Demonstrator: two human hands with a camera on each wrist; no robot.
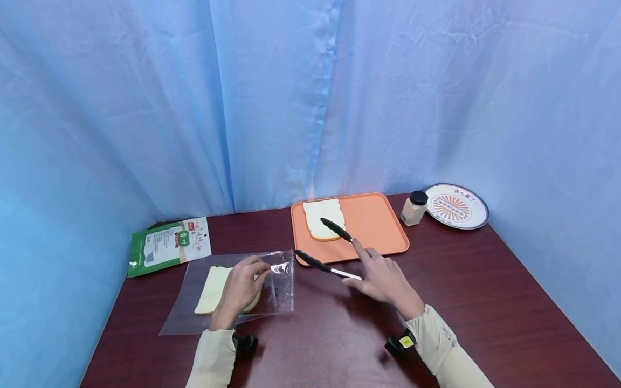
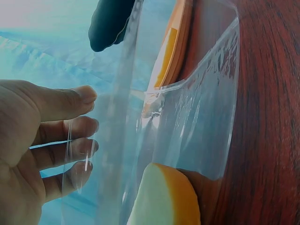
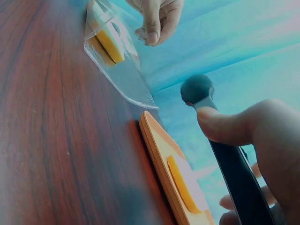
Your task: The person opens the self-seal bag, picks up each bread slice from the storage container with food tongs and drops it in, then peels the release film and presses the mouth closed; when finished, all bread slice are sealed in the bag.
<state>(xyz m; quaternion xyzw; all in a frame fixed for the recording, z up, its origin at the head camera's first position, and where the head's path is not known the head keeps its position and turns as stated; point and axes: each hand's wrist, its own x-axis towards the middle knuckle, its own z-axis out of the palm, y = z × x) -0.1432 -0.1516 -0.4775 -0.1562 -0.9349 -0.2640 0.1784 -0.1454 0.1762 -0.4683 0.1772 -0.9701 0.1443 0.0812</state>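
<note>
My left hand (image 1: 245, 283) pinches the upper film of a clear plastic bag (image 1: 285, 293) near its right-hand mouth. The film is lifted, and the mouth gapes in the left wrist view. Inside the bag lies a bread slice (image 1: 209, 295), partly hidden under that hand. My right hand (image 1: 385, 276) holds black-tipped tongs (image 1: 314, 262), thumb on one arm and fingers on the other. The tongs are spread wide with nothing between them. One tip overlaps a second bread slice (image 1: 322, 209) on the orange tray (image 1: 371, 223); the other is near the bag's mouth.
A green and white packet (image 1: 162, 249) lies at the back left. Right of the tray stand a small jar (image 1: 413, 210) with a black lid and a patterned plate (image 1: 477, 218). Blue curtains (image 1: 271, 108) hang behind and beside the dark wooden table (image 1: 320, 345).
</note>
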